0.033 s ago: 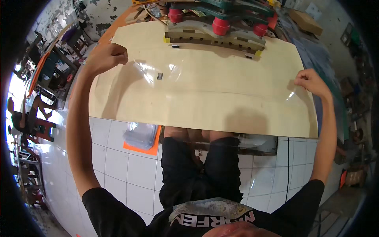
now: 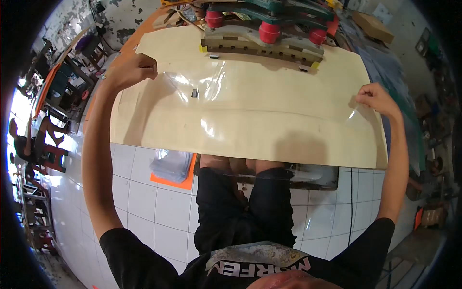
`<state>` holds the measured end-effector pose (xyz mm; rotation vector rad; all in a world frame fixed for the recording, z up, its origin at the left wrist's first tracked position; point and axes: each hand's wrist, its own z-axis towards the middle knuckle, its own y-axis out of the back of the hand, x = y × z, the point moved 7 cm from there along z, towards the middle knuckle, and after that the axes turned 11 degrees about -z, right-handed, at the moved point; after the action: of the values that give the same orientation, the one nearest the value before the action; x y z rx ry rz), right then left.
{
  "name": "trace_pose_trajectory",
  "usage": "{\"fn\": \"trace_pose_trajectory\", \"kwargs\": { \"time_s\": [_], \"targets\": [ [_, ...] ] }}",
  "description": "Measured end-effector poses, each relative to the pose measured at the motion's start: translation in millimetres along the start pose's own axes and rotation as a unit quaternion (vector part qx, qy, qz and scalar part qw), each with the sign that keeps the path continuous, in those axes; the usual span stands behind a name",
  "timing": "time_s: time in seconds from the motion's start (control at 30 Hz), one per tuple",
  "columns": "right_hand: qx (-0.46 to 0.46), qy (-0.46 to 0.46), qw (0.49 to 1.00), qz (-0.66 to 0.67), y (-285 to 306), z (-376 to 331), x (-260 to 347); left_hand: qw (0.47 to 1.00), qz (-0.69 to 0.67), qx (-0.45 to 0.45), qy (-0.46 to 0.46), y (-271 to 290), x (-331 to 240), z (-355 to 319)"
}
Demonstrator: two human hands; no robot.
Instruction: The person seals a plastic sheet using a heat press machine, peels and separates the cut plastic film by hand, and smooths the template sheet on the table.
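A clear plastic sheet (image 2: 211, 89) lies over the wide cream board (image 2: 260, 135), showing mainly by its glare and creases. At the far left of the board my left hand (image 2: 137, 70) is closed, pinching the sheet's edge. Over on the right side my right hand (image 2: 378, 98) is also closed, thumb and fingers pressed on the clear sheet. The sheet's near edge hangs past the board above my knees. A small dark rectangular piece (image 2: 195, 93) sits left of the middle. Both sheet edges are hard to make out in the fingers.
Across the far side stands a press with a metal bar (image 2: 262, 50), red cylinders (image 2: 269, 32) and a green frame. Stacked clear plastic (image 2: 172, 165) rests on an orange sheet on the tiled floor at the left. A cardboard box (image 2: 373, 26) is far right; another person sits far left.
Both hands have shifted slightly inward. The clear sheet has slackened, with brighter, wider creases left of the middle and a new patch of glare nearer me.
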<state>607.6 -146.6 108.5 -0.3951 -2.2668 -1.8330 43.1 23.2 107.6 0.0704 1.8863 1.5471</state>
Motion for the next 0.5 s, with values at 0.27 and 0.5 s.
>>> {"fn": "trace_pose_trajectory", "kwargs": {
  "time_s": [0.27,0.5],
  "targets": [
    [0.009,-0.012,1.000,0.027,-25.3,58.7,-39.3,0.999,0.000,0.053,0.004,-20.2,56.9,54.9],
    [-0.202,-0.023,0.978,-0.040,-12.3,66.2,-59.7,0.986,0.154,-0.042,0.053,3.8,55.7,52.7]
  ]
}}
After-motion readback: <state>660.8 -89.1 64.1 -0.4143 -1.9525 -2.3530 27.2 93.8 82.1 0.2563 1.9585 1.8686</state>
